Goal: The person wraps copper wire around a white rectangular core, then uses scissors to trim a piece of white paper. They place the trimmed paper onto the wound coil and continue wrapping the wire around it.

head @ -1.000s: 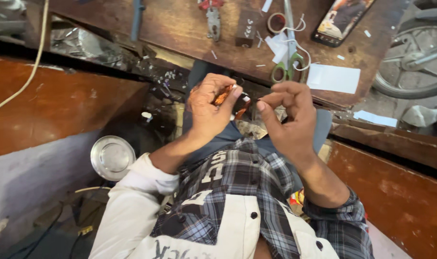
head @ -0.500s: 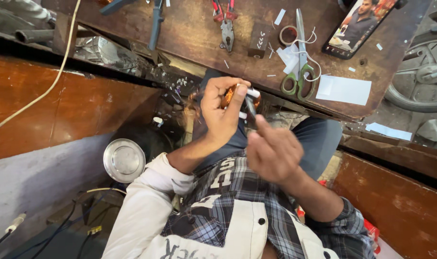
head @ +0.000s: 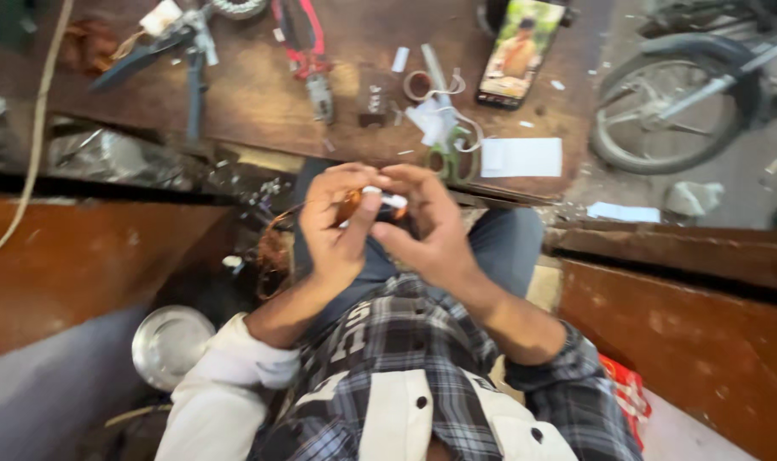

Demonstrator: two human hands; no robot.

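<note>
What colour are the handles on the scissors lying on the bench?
Green, as far as the blur allows; the scissors lie beside a white paper slip. Head view, the only one.

Bench edge (head: 260, 158) close at twelve o'clock of both hands, crowded with scissors (head: 451, 158), pliers (head: 316, 81), phone (head: 518, 53); open lap room at six o'clock; steel bowl (head: 171, 344) at eight o'clock.

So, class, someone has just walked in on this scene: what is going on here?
A person in a plaid shirt sits at a cluttered wooden workbench, both hands raised over the lap. The left hand and the right hand together pinch a small white piece with something coppery behind it; what it is stays too blurred to tell. On the bench lie green-handled scissors, red-handled pliers, a phone and a white paper slip.
</note>
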